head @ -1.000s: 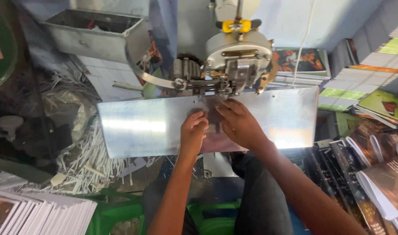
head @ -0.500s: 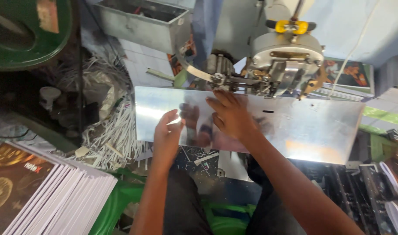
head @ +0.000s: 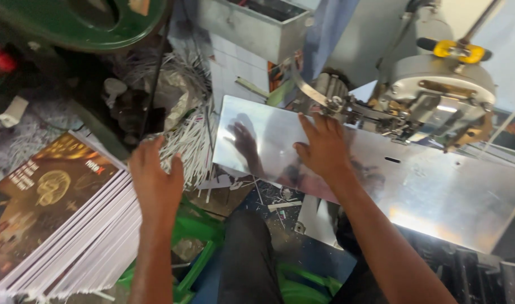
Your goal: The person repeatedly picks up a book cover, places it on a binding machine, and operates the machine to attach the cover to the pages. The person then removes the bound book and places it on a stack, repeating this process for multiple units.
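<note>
My left hand (head: 155,186) hovers with fingers spread just beside the right edge of a stack of booklets (head: 54,219) with dark brown covers, holding nothing. My right hand (head: 324,147) lies flat on the shiny metal table (head: 438,191) of a stitching machine, fingers pointing at the machine head (head: 432,95). Whether a sheet lies under that palm, I cannot tell. The metal mirrors a hand.
A green wheel (head: 83,22) and a grey metal box (head: 257,25) sit at the top. White paper trimmings (head: 178,141) pile between the stack and the table. A green stool (head: 190,247) stands below by my dark-trousered knees.
My left hand has left the metal table and swung left toward the booklet stack. The view has turned left, so the stack fills more of the picture. My right hand stays on the table.
</note>
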